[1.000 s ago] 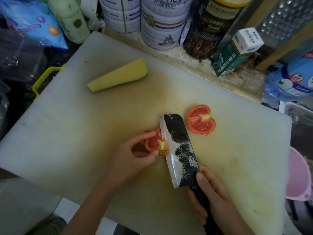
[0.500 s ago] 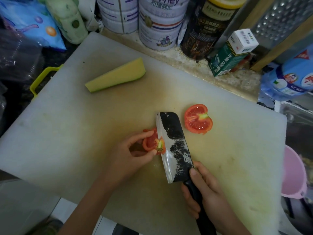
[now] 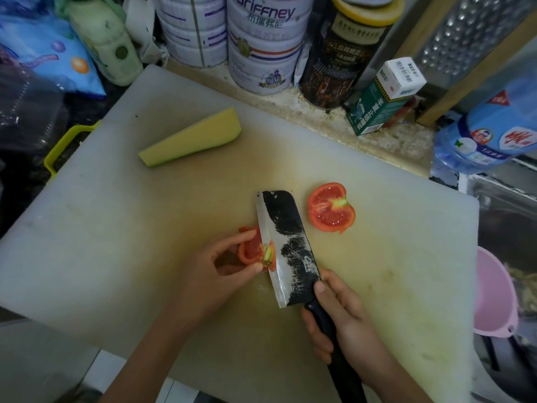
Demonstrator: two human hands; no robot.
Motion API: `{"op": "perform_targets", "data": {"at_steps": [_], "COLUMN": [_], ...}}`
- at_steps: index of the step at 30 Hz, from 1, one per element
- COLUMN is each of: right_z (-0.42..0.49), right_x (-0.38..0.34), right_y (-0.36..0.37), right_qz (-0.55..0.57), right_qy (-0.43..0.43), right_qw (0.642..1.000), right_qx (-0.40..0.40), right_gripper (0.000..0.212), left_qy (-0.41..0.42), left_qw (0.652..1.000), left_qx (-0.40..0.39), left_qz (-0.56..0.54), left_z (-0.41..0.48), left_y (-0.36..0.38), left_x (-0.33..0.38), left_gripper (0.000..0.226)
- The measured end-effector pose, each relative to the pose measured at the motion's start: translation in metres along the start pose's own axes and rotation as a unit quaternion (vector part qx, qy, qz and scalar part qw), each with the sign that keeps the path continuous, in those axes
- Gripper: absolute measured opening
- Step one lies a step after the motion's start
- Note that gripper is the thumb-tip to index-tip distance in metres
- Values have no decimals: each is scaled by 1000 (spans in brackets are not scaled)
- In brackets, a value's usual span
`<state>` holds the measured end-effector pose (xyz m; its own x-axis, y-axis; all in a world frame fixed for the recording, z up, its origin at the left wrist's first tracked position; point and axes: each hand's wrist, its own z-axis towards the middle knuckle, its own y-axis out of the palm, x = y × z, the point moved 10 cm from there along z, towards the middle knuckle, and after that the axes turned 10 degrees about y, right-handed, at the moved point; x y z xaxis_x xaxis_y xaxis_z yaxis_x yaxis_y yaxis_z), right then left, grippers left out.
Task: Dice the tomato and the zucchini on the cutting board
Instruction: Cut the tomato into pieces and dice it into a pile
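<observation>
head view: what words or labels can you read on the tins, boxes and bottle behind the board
"Briffney", with "布瑞弗尼" beneath: white tin
Dark jar: gold characters, too blurred to read
Green box: white characters and barcode, too small
Blue bottle: label blurred

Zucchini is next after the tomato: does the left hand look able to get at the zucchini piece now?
Probably yes: only bare cutting board lies between the left hand and the zucchini piece. But it pinches a tomato piece by the cleaver, so it must let go first.
</observation>
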<state>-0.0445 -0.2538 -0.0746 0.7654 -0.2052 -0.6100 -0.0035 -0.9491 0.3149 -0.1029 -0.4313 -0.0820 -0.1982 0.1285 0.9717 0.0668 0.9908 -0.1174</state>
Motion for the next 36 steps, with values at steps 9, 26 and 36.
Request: {"op": "perform_targets", "data": {"at_steps": [9,26,36], "right_z": [2,-6,-5], "right_x": [3,-26,-33], "right_y": [1,4,-1], "right_qz": [23,-244,-296], "right_qy": [27,-76,-116], "right_qw": [999,966,946], "right_qx": [-12,48,58], "right_gripper": [15,15,16], "left_qy": [8,118,101], "left_qw": [1000,867,919], "left_qx": [10,-37,68], "left_qz": [0,482,375], "left_z": [0,-7,-24], "left_y": [1,35,12], "left_x": [5,76,58], "left_gripper": [50,13,19]}}
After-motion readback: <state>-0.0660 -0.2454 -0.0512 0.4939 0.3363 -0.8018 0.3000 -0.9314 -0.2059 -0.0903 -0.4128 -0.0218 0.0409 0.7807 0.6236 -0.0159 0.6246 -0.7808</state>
